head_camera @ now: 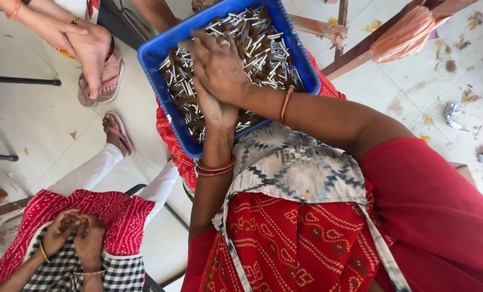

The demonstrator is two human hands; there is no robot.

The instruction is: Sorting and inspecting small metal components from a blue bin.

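Observation:
A blue plastic tray [160, 51] rests on my lap, filled with several small brown sticks with silver ends [257, 48]. My right hand [217, 65] comes in from the right, wearing an orange bangle, and lies flat over the pile. My left hand [215, 111] reaches up from below, wearing red bangles, and is pressed against the underside of my right hand at the tray's near side. Whatever is between the two palms is hidden. A patterned grey cloth [295, 167] covers my red garment just below the tray.
A seated person at lower left has clasped hands [74, 232] over red and checked cloth. Another person's hand [90, 48] and feet in pink sandals [117, 130] are at upper left. A wooden frame [360, 51] and foil scraps [452, 113] lie at right.

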